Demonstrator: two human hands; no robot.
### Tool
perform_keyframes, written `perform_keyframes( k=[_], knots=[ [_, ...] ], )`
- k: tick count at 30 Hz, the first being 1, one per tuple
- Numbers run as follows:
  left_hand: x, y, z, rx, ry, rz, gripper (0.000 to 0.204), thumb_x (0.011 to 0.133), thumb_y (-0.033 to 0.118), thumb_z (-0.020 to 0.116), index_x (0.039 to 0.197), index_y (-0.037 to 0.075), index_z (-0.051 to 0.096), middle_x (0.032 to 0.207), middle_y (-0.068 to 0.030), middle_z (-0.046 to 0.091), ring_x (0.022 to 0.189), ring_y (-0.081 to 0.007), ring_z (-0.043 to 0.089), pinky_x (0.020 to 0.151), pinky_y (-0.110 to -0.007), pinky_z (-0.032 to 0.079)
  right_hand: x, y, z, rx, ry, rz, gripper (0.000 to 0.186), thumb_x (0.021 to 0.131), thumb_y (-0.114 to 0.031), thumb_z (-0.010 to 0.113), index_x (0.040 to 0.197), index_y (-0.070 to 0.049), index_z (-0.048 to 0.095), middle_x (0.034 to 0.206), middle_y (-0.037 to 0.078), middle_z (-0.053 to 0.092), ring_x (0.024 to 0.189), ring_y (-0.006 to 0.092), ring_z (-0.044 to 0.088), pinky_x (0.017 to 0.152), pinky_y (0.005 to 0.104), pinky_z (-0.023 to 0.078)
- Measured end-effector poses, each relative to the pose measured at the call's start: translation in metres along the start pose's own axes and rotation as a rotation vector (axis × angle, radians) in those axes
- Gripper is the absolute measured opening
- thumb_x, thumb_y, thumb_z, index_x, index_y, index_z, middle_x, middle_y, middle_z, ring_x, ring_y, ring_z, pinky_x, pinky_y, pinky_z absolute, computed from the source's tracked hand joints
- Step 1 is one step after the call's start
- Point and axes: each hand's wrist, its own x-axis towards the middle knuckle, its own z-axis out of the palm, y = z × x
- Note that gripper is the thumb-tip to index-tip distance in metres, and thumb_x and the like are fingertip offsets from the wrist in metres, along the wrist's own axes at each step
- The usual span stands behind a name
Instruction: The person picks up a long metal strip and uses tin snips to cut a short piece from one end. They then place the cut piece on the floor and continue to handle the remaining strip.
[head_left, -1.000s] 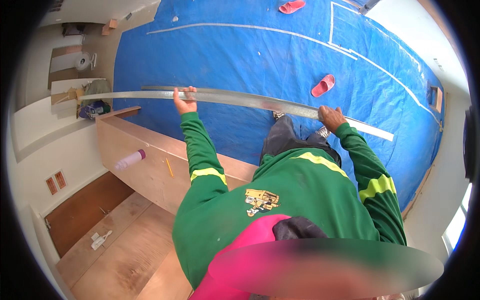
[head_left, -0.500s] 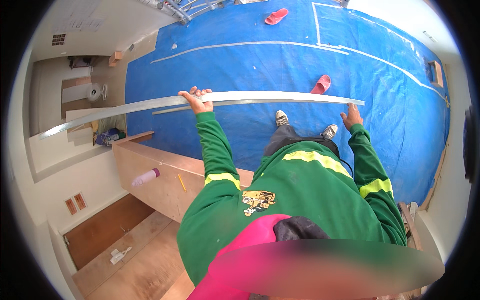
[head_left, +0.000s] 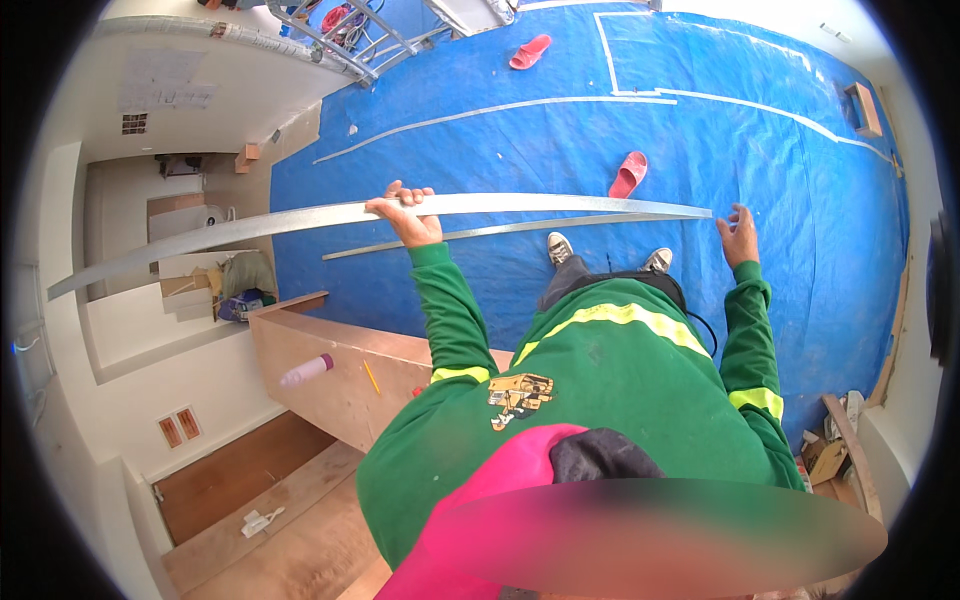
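Note:
A long, thin metal strip [head_left: 520,204] like a drywall profile crosses in front of me, held up off the floor. My left hand [head_left: 408,214] is wrapped round it left of its middle. Its far left part reaches past the wooden bench toward the wall. Just beyond the strip's right end is my right hand [head_left: 739,238], apart from it, fingers loosely spread and holding nothing. Below the held piece a second metal strip [head_left: 490,233] lies on the blue sheet, partly covered from view by the first.
Blue plastic sheeting [head_left: 500,300] covers the floor, with white tape lines. Two red slippers [head_left: 629,175] lie on it. To my left stands a wooden bench [head_left: 320,360] bearing a purple bottle [head_left: 307,371] and a yellow pencil [head_left: 371,377]. A metal ladder [head_left: 345,45] is at the far left.
My right hand has come away from the strip's right end and moved slightly right. The strip has shifted left in my left hand's grip. My view has tilted slightly.

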Motion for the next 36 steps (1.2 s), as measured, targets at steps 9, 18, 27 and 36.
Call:
perform_keyframes(
  k=[9, 18, 27, 36],
  knots=[
    [-0.048, 0.022, 0.058, -0.110, -0.275, 0.109, 0.085, 0.091, 0.088, 0.046, 0.112, 0.007, 0.062, 0.077, -0.0012, 0.052, 0.074, -0.0182, 0.049, 0.086, -0.039, 0.045, 0.016, 0.002, -0.062, 0.105, 0.183, -0.461, 0.034, 0.098, -0.016, 0.071, 0.126, 0.000, 0.060, 0.108, 0.017, 0.068, 0.093, 0.0301, 0.067, 0.082, 0.0418, 0.055],
    [-0.041, 0.031, 0.079, -0.264, -0.269, 0.006, 0.108, 0.088, 0.095, 0.029, 0.128, 0.000, 0.062, 0.082, -0.0075, 0.062, 0.077, -0.0260, 0.061, 0.083, -0.046, 0.051, 0.055, -0.192, 0.108, 0.381, -0.344, -0.739, 0.064, 0.078, -0.021, 0.091, 0.128, 0.003, 0.058, 0.098, 0.015, 0.067, 0.082, 0.0273, 0.068, 0.074, 0.0418, 0.058],
    [-0.074, 0.037, 0.148, -0.109, -0.675, 0.020, 0.103, 0.097, 0.083, 0.028, 0.151, -0.004, 0.043, 0.141, -0.0194, 0.059, 0.139, -0.0313, 0.052, 0.121, -0.048, 0.037, -0.026, -0.382, 0.059, 0.175, -0.213, -1.173, 0.061, 0.086, -0.025, 0.083, 0.132, 0.000, 0.051, 0.114, 0.022, 0.062, 0.108, 0.0420, 0.062, 0.088, 0.0505, 0.052],
    [-0.130, 0.041, 0.290, 0.310, -1.245, 0.226, 0.076, 0.113, 0.057, 0.021, 0.160, -0.002, 0.032, 0.164, -0.0173, 0.038, 0.154, -0.0251, 0.032, 0.128, -0.039, 0.023, -0.056, -0.413, -0.124, -0.021, 0.409, -0.902, 0.028, 0.095, -0.014, 0.070, 0.113, -0.003, 0.053, 0.091, 0.021, 0.062, 0.078, 0.0461, 0.064, 0.062, 0.0536, 0.049]
  ],
)
